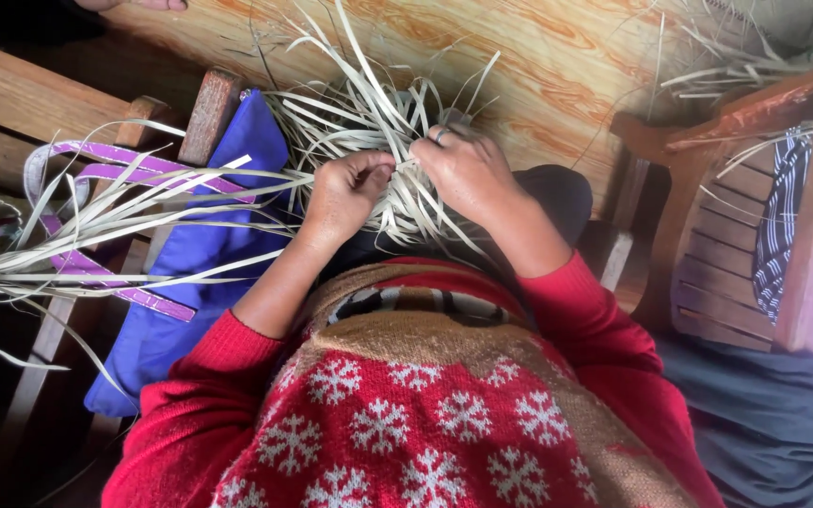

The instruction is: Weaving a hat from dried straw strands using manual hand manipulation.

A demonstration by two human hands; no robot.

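The left hand [345,193] sits just left of frame centre, at about 11 o'clock from the middle of the view. Its fingers are curled in and pressed together, pinching several pale leaf strips [369,122] against the thumb. The right hand [470,169] lies just beside it at 3 o'clock, knuckles up, fingers closed down over the same bundle; a ring [441,136] shows on one finger. The two hands nearly touch where the strips cross.

The strips form a woven knot under both hands, above the person's lap. Loose ends fan out toward 12 o'clock over the wood-grain floor [538,56] and toward 9 o'clock in a long sheaf reaching the left frame edge.

At 9 o'clock from the left hand, a blue cloth bag [190,254] with purple straps [115,160] lies across a wooden chair frame [211,113]; the long strips pass over it. At 3 o'clock, well apart from the right hand, stands a second wooden chair [708,235] with a striped cloth [783,216] draped on it. Red sweater sleeves [595,329] cover both forearms to the wrist area.
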